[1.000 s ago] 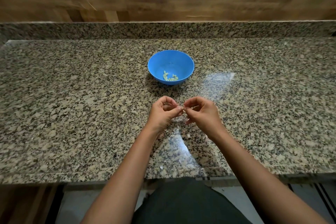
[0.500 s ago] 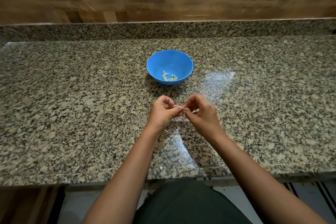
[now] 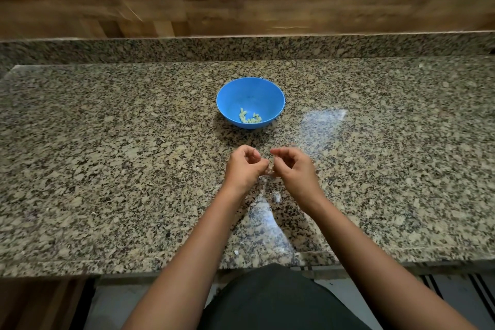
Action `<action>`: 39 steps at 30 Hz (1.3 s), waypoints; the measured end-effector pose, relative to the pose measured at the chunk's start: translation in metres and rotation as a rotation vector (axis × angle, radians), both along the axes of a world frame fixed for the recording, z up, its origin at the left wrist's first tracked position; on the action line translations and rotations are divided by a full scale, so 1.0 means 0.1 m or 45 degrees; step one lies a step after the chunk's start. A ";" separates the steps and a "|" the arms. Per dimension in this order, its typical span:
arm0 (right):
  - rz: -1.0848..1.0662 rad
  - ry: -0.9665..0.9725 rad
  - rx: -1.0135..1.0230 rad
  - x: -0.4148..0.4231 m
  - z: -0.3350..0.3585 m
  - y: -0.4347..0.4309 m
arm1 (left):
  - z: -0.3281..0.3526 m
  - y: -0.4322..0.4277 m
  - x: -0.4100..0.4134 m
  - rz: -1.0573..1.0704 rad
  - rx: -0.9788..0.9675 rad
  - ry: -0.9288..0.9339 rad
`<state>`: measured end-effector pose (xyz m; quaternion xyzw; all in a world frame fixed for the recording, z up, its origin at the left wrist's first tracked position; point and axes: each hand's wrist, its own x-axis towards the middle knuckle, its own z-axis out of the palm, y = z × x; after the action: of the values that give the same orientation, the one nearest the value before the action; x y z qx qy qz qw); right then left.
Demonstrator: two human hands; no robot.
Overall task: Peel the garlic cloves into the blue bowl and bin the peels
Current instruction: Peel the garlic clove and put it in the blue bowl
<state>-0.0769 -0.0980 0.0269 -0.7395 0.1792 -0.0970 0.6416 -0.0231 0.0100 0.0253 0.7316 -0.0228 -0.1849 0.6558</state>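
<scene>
My blue bowl (image 3: 249,91) sits upright on the granite counter (image 3: 107,169), with pale peeled garlic cloves (image 3: 250,118) clustered at its near inner side. White peel scraps (image 3: 276,197) lie closer to me.

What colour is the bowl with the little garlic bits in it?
The bowl is bright blue all over; the head view shows it best.

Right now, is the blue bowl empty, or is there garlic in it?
Not empty: the bowl holds a small cluster of pale cloves at its bottom.
</scene>
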 end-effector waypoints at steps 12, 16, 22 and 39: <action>-0.012 0.009 0.147 0.00 -0.02 -0.12 | -0.01 0.00 0.00 -0.065 -0.008 0.036; -0.064 -0.090 -0.239 0.00 -0.09 -0.14 | 0.02 0.00 0.03 -0.073 -0.121 0.127; -0.064 -0.193 -0.447 -0.01 -0.11 -0.13 | 0.09 0.00 0.06 -0.091 -0.341 0.394; -0.036 -0.099 -0.218 -0.04 -0.15 -0.05 | 0.02 -0.05 0.05 0.021 -0.247 0.411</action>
<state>-0.0808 -0.1031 0.0120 -0.7846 0.1559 -0.1496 0.5811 -0.0185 0.0053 0.0274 0.6260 0.0711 -0.2915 0.7198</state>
